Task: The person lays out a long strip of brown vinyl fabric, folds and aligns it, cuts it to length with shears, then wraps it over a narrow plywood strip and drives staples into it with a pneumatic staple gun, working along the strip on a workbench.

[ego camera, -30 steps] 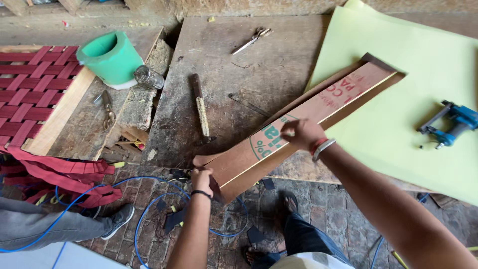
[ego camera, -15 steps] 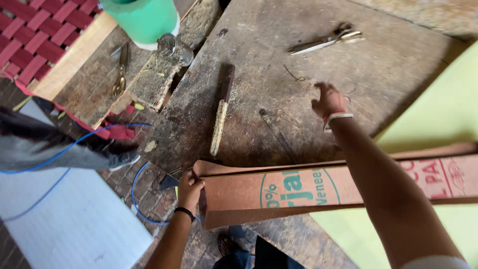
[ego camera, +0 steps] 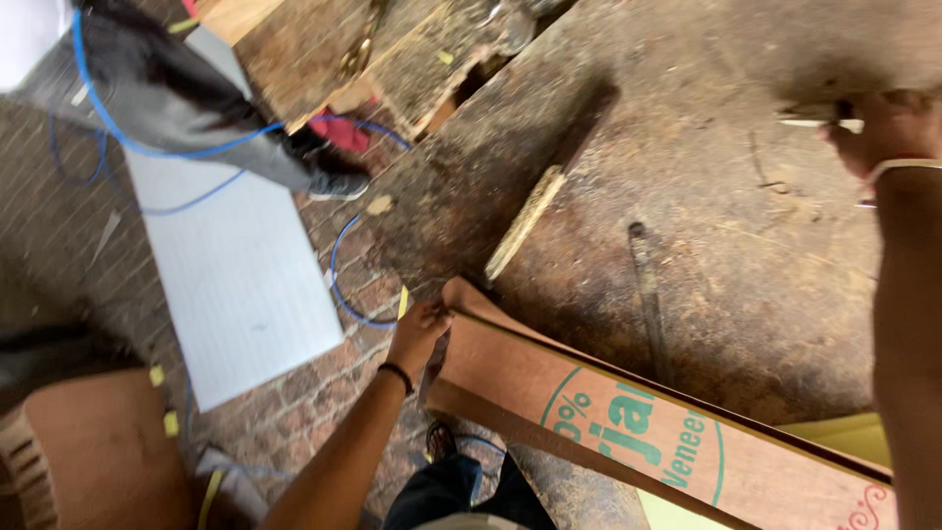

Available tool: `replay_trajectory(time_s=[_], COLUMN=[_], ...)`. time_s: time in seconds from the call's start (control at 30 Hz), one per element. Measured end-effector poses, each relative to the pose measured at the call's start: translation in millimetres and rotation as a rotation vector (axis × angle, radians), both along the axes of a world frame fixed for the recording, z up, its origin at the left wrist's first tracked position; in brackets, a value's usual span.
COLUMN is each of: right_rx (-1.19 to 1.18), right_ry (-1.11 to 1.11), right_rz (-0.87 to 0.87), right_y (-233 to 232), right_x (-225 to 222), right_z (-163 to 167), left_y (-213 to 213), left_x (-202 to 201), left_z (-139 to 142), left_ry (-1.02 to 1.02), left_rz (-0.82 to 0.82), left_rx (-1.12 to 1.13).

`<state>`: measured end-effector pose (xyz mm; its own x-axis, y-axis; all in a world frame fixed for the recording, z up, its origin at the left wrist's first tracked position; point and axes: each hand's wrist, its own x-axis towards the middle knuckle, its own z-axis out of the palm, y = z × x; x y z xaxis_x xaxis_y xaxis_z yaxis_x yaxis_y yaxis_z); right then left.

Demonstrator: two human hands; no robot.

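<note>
Left hand [ego camera: 417,334] clamped on the near end of a long brown plywood strip [ego camera: 628,422] with green printing; fingers wrap its corner. Strip lies flat on the worn, stained desk [ego camera: 706,236], running from the desk's front edge toward lower right, partly over a pale green sheet [ego camera: 844,437]. Right hand [ego camera: 878,128] at the far right, closed on a thin metal tool [ego camera: 810,116]; tool blurred, kind unclear. A wood-handled tool [ego camera: 530,216] lies on the desk near the strip's end, not touching. Another person's leg and shoe [ego camera: 329,182] stand on the brick floor by a white panel [ego camera: 226,285], blue cable [ego camera: 339,285] alongside.
</note>
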<state>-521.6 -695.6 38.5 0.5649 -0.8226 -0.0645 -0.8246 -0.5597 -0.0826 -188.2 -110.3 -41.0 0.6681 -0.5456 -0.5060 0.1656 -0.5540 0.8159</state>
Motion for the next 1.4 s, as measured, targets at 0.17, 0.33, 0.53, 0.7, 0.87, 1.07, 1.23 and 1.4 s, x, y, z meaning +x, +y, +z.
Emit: replay_trajectory(time_s=[0.17,0.33,0.53,0.7,0.87,1.07,1.23,1.4], right_rx=[-0.187,0.213,0.342,0.526,0.437,0.737,1.304,1.574], right_ry=[0.758,0.587,0.23,-0.243,-0.734,-0.596,-0.676,-1.287], right_rz=[0.422,0.186,0.217,0.171,0.186,-0.131,-0.281,-0.512], right_y=[27,112,215,339,453,526,579,590], right_x=[16,46,88,130,173,103,75,66], right_z=[2,49,118,137,121,93,56,52], left_y=[-6,-10,-10,-3,-7,39,38,28], left_x=[9,14,2,-43,-97,-69,-61,-57], left_z=[17,41,53,98,111,106,136,152], left_ry=[0.077,0.126,-0.217,-0.078,0.447,0.91,1.059,1.106], left_rz=[0.068,0.043,0.021,-0.426,-0.101,0.16,0.193,0.149], left_rx=[0.076,0.324,0.179,-0.041,-0.403,-0.53,-0.513,-0.54])
